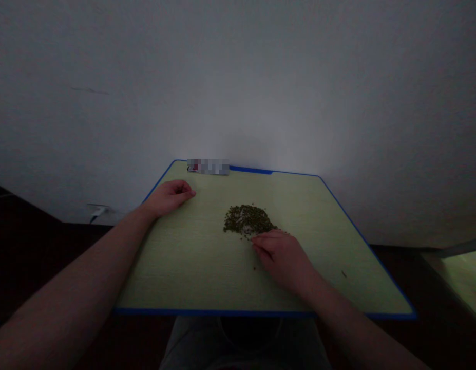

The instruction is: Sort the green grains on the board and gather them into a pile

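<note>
A heap of small dark green grains (246, 220), possibly mung beans, lies near the middle of a pale green table (191, 267) with a blue edge. My right hand (282, 257) rests palm down against the heap's lower edge, its fingers curled together. Whether it holds any grains is hidden. My left hand (170, 198) lies loosely curled on the table near the far left corner, touching nothing but the tabletop. A few stray grains sit near my right hand, and a single brown speck (344, 274) lies further right.
A pixelated, blurred object (208, 166) lies at the table's far edge, against a white wall (238, 77). A wall socket with a cable (98, 210) is at the lower left. Part of another pale green surface (467, 280) shows at the right. My grey-clad legs (241, 341) are below the near edge.
</note>
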Available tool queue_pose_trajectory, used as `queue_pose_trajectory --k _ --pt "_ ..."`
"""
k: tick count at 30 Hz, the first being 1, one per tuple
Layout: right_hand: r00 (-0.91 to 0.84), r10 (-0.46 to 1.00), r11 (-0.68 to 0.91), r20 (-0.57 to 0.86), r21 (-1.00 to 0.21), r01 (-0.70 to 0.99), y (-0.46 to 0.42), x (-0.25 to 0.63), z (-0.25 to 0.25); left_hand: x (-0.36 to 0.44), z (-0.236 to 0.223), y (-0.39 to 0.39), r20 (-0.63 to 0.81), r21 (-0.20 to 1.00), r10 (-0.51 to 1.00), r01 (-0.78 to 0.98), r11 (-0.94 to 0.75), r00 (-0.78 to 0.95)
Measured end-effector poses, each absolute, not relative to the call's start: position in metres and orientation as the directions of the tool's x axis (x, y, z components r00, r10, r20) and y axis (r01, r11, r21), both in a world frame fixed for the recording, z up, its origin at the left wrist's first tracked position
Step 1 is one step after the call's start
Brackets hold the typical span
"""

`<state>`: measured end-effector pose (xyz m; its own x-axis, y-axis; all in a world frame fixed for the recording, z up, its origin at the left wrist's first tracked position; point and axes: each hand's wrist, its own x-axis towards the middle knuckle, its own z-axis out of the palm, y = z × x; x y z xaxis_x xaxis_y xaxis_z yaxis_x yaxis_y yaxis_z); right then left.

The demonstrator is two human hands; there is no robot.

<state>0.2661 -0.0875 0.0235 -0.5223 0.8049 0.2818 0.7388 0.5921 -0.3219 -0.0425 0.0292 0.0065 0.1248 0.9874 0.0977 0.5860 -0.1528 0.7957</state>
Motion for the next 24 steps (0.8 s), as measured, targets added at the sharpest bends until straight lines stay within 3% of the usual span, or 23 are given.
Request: queue_pose_trajectory --k 13,24 --pt "-0.415 0.871 0.491 0.263 -0.413 0.767 -0.083 0.275 0.025 -0.042 0.008 0.029 0.093 0.799 0.987 0.582 -0.153 0.132" --pt "-0.488 0.843 0.532 0.224 -0.472 0.703 -0.071 0.267 0.026 -0.042 0.008 0.028 0.1 0.8 0.986 0.579 -0.158 0.132"
